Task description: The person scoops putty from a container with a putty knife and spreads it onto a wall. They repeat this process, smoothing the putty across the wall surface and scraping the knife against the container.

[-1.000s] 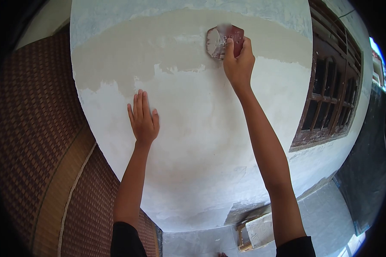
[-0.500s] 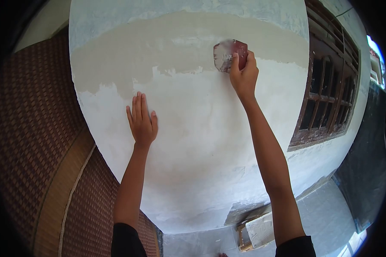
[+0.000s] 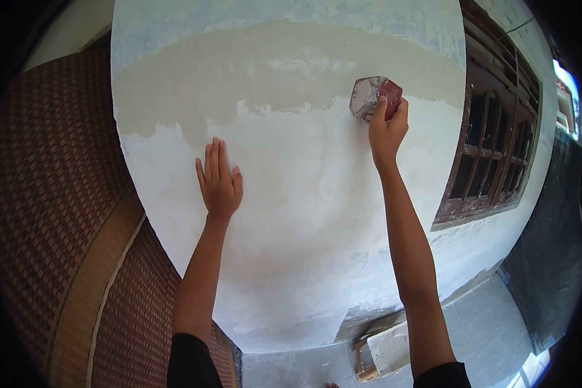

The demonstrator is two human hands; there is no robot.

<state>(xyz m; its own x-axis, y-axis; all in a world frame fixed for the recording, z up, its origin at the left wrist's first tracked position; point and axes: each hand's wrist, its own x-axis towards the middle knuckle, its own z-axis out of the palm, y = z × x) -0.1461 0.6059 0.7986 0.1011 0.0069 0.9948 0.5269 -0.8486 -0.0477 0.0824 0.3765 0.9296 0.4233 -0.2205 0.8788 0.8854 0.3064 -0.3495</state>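
Note:
My right hand [image 3: 388, 129] grips a reddish-brown putty scraper [image 3: 390, 97] whose left part is smeared with pale putty. The scraper lies against the wall [image 3: 297, 181], at the lower border of a damp-looking beige putty band [image 3: 239, 58]. White, drier-looking wall surface spreads below that band, and a bluish-white strip runs above it. With fingers stretched upward, my left hand [image 3: 220, 181] rests flat on the white part, its fingertips just under the band's ragged lower edge. Nothing is in my left hand.
A brown wooden window [image 3: 491, 142] with dark panes is set in the wall at right. Woven brown matting [image 3: 58, 161] hangs along the left. On the grey tiled floor [image 3: 291, 365] lies a putty-covered white board or tray [image 3: 391, 349]. Dark sheeting [image 3: 543, 239] stands at far right.
My right hand and the scraper have moved right and slightly down along the putty band. My left hand stays in place on the wall.

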